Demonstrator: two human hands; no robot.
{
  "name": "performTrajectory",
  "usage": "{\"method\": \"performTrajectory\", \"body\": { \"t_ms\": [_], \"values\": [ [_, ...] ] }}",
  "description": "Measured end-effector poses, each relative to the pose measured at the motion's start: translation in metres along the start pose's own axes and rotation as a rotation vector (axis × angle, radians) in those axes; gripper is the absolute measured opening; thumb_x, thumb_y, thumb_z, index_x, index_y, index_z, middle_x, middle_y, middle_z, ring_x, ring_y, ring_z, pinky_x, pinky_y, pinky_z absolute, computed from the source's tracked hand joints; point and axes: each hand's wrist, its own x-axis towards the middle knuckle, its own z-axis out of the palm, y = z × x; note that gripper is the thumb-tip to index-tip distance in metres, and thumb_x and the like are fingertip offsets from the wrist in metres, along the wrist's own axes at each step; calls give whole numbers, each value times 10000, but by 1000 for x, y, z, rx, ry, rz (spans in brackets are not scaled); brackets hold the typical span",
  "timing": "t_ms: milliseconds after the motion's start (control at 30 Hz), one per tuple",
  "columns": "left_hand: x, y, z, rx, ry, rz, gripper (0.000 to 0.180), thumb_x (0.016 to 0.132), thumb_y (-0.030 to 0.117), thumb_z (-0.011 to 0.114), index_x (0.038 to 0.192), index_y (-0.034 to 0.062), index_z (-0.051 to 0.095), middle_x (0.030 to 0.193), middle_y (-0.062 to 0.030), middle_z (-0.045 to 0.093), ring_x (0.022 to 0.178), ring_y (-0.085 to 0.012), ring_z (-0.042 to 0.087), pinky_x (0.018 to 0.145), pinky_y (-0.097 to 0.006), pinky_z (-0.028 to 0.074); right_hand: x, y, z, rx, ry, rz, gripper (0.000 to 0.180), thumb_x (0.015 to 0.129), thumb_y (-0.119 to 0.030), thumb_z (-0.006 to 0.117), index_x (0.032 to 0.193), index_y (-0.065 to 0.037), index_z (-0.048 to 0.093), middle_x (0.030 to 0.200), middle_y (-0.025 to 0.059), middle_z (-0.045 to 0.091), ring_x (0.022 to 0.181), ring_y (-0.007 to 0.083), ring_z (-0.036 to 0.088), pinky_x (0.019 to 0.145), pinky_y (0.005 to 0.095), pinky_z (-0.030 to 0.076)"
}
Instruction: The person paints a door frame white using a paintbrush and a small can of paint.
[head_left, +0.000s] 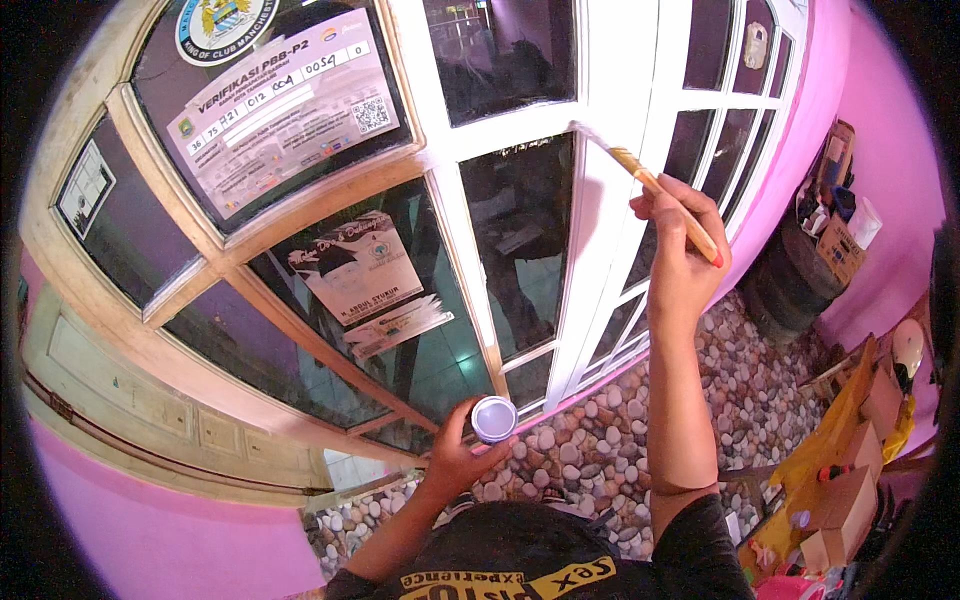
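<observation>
My right hand (685,240) is raised to the right of the window and grips a paintbrush (648,180) by its wooden handle, which has a red end. The brush points up and left, its bristle end at the white-painted window frame (610,100). Lower down, near the middle, my left hand (462,450) is closed round a small round pot (494,441). Pale paint (493,418) shows inside its open top. The left part of the frame is bare brownish wood (345,180), while the bars nearer the brush are white.
Stickers (285,110) and a torn poster (365,265) are on the glass panes. The floor (570,460) has a pebble pattern. Stacked tyres (790,285) stand by the pink wall (885,130) at right. Cardboard boxes (850,505) and yellow sheeting (815,440) lie at lower right.
</observation>
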Motion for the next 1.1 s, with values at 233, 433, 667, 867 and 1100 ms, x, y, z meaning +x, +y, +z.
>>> {"method": "performTrajectory", "body": {
  "t_ms": [233, 433, 667, 867, 1100],
  "values": [
    [0, -3, 2, -4, -49, -35, 743, 778, 221, 917, 1364, 3, 517, 1268, -139, 643, 1191, -231, 627, 1015, -370, 502, -4, 1, 11, -8, -132, -36, 189, 973, -76, 687, 1102, 62, 685, 975, 133, 744, 893, 180, 736, 820, 278, 564],
    [-5, -14, 4, -98, -8, -75, 733, 781, 237, 916, 1351, -18, 531, 1230, -159, 673, 1153, -252, 660, 988, -384, 512, -1, 1, 2, -19, 30, -24, 224, 977, -113, 694, 1103, 72, 683, 959, 149, 749, 875, 191, 739, 789, 285, 578],
    [-4, -7, 1, -66, -30, -43, 726, 800, 226, 897, 1362, -29, 516, 1270, -169, 646, 1176, -259, 644, 1000, -387, 504, -28, -12, 17, 64, -293, -163, 188, 952, -93, 716, 1092, 33, 709, 1011, 120, 720, 839, 145, 710, 736, 249, 557],
    [-5, -1, -3, 13, -11, 7, 722, 806, 224, 892, 1365, -30, 512, 1262, -166, 654, 1173, -255, 650, 994, -387, 509, -29, -9, 36, 107, -339, -188, 159, 923, -49, 717, 1065, 22, 729, 984, 100, 724, 821, 124, 693, 748, 246, 550],
    [-5, 3, -4, 55, -11, -27, 709, 808, 222, 891, 1361, -21, 520, 1243, -153, 672, 1158, -238, 659, 989, -378, 518, -17, 4, 32, 92, -271, -151, 185, 942, -92, 723, 1085, 26, 723, 955, 86, 737, 833, 128, 698, 779, 246, 541]
  ]
}}
